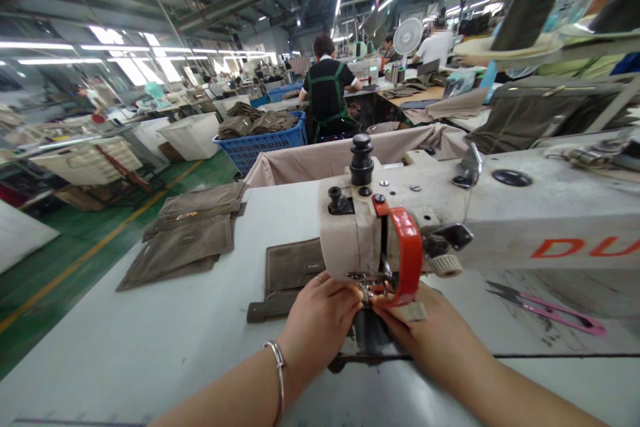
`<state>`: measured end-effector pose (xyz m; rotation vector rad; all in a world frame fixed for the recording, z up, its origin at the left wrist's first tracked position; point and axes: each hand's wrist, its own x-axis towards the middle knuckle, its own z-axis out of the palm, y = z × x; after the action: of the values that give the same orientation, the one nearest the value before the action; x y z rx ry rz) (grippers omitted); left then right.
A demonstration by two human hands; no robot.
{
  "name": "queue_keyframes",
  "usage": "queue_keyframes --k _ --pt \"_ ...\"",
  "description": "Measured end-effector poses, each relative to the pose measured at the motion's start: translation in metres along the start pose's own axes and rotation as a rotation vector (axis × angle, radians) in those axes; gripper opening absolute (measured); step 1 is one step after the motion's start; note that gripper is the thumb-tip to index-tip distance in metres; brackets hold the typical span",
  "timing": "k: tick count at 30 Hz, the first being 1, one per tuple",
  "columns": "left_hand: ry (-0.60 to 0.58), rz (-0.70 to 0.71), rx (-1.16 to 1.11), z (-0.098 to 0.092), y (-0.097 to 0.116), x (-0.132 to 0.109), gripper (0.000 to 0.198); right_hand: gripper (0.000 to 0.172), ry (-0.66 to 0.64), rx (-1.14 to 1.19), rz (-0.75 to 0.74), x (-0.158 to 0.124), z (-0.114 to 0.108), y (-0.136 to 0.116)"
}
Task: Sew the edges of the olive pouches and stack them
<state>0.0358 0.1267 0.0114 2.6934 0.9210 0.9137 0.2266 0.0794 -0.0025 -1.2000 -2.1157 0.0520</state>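
Close to the needle of a white sewing machine [350,233], my left hand [320,313] has its fingers pinched on the edge of a dark brown fabric piece [287,267]. That piece bears a small dark label and lies flat to the left of the machine head, its right part hidden. On the other side of the presser foot [367,287], my right hand [430,323] is closed, its thumb and fingertips pressed on the work at the needle. A red finger guard [407,253] partly covers these fingers. Both hands rest low over the machine bed.
Several stacked brown fabric pieces [190,233] with zips lie at the table's left. Pink-handled thread snips [550,313] lie right of my right hand. Behind the table stand a cloth-lined bin [295,163] and a blue basket [265,150]; a person [327,87] sits beyond.
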Motion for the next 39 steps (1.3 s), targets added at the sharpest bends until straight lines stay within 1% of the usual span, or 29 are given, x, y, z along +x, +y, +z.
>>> queue_keyframes --k 5,11,21,27,36,39 --pt "-0.002 0.007 -0.009 -0.0002 -0.0015 -0.0007 0.009 0.019 -0.019 -0.014 0.010 0.0016 -0.0008 -0.0012" --pt "-0.006 0.000 0.008 0.0015 -0.0035 -0.0008 0.009 0.018 -0.052 -0.037 0.055 0.0012 0.0002 0.0001" --pt "-0.040 -0.066 -0.004 0.0014 -0.0034 -0.0019 0.012 0.015 -0.038 -0.048 0.054 0.0046 -0.0017 -0.0041" --pt "-0.043 -0.075 -0.014 0.0022 -0.0042 -0.0023 0.011 0.016 -0.032 -0.049 0.052 0.0022 0.0012 -0.0017" --pt "-0.056 -0.086 0.013 -0.0003 -0.0019 -0.0003 0.009 0.019 -0.051 -0.053 0.055 0.0054 -0.0021 -0.0038" --pt "-0.058 -0.088 0.010 -0.0002 -0.0021 -0.0002 0.010 0.017 -0.053 -0.055 0.062 0.0049 -0.0011 -0.0034"
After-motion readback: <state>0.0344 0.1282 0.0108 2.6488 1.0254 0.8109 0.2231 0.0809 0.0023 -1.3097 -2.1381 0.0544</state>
